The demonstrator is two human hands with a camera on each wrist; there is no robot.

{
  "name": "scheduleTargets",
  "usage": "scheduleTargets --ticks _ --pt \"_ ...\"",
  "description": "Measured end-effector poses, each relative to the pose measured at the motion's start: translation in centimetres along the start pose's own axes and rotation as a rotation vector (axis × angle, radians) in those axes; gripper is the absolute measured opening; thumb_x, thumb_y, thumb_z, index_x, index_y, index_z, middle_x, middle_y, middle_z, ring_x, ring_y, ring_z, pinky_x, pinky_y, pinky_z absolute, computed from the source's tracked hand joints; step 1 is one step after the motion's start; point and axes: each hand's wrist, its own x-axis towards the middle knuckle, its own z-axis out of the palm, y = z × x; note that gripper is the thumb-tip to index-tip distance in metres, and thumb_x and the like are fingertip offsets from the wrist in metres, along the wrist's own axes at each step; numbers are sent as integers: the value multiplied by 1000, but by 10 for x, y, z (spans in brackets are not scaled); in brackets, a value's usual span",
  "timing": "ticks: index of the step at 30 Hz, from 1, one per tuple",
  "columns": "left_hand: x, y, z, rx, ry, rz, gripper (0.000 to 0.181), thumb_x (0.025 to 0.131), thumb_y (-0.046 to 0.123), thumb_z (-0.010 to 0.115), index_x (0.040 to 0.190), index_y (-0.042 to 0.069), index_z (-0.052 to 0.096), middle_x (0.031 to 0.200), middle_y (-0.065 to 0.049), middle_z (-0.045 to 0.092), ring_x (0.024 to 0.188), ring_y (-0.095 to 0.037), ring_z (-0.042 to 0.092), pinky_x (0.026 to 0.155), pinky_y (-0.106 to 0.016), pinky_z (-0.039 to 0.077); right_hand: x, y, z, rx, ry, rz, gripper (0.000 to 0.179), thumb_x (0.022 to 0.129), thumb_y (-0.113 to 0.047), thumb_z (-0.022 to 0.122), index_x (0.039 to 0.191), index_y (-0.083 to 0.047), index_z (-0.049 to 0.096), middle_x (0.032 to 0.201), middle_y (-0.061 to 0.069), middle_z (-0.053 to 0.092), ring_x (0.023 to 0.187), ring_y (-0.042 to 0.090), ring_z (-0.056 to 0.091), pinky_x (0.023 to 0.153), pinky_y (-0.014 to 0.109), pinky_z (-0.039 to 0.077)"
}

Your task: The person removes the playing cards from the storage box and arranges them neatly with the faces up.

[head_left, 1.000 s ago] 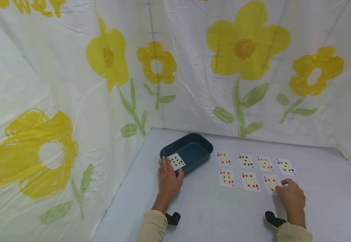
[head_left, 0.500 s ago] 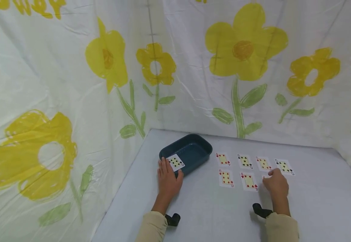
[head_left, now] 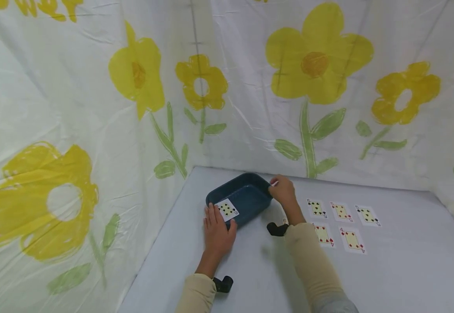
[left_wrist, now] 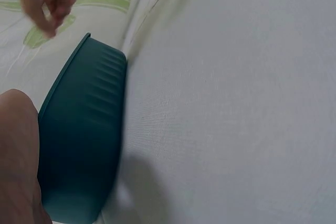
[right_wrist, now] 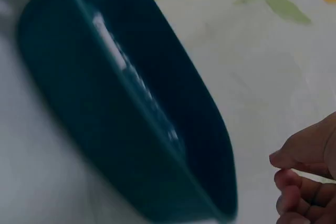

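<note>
In the head view, my left hand (head_left: 217,232) lies on the near left rim of a dark teal tray (head_left: 242,216), fingers straight and thumb to the right. A black-suited playing card (head_left: 227,209) sits in the tray beside those fingertips. My right hand (head_left: 283,190) is by the tray's right end, its fingers loosely bent. In the right wrist view, the right hand (right_wrist: 310,174) has thumb and fingers close together and no card visible between them. The left wrist view shows part of the left hand (left_wrist: 18,156) against the tray's outside.
To the right lie face-up cards, among them a four of hearts (head_left: 323,235), a four of diamonds (head_left: 352,240) and a black five (head_left: 367,215). The right sleeve (head_left: 314,256) covers others. A flower-printed curtain (head_left: 242,143) hangs behind the table (head_left: 258,278).
My right hand has left the four of diamonds and swung left to the tray's right end. That card lies where it was. The left hand has stayed on the tray.
</note>
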Motion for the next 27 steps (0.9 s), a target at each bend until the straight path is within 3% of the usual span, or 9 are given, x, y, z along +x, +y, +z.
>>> scheduleTargets --ticks 4,7,10,13,16,18,23,27 --pt "0 -1 0 0 16 8 78 100 38 48 155 -9 18 164 -23 7 151 -38 2 117 -57 13 14 -33 28 -47 -98 -67 17 87 -6 64 101 0 70 97 15 67 85 30 61 77 46 51" --pt "0 -1 0 -14 25 10 78 101 37 49 155 -9 18 164 -23 7 151 -38 2 117 -58 13 19 -47 50 -104 -168 -78 3 86 -5 66 85 -4 68 81 7 62 70 21 54 66 38 48" --pt "-1 0 -1 -24 28 18 77 101 35 50 154 -10 19 164 -24 7 151 -39 4 116 -58 13 21 -54 70 -145 -247 -45 25 83 -4 68 63 -9 55 60 0 46 54 15 38 53 32 37" --pt "-2 3 -3 -31 25 24 76 101 34 52 154 -11 20 164 -25 8 151 -40 5 116 -59 13 19 -55 87 -186 -337 -2 39 85 -8 72 56 -12 46 55 -2 38 50 14 34 51 31 34" --pt "0 5 -3 -24 17 26 76 101 34 51 154 -11 19 164 -25 8 151 -39 4 116 -59 12 16 -53 99 -230 -398 14 31 84 -17 79 63 -10 58 62 0 52 57 16 48 59 34 45" --pt "0 5 -4 -19 14 32 75 102 33 51 154 -11 19 164 -25 7 151 -40 3 116 -59 12 13 -52 104 -244 -428 19 23 84 -23 82 76 -6 67 74 3 63 69 19 57 69 38 50" --pt "-1 2 -3 -16 6 39 74 102 32 51 153 -13 19 163 -27 8 150 -42 4 115 -61 14 4 -49 112 -218 -495 29 52 77 -33 87 109 5 68 99 13 70 88 25 64 85 43 52" --pt "-2 0 -3 -17 9 51 74 103 33 50 153 -12 20 163 -27 9 150 -42 5 115 -61 15 3 -48 113 -228 -523 30 63 73 -37 89 115 4 64 102 12 67 90 24 62 87 43 51"
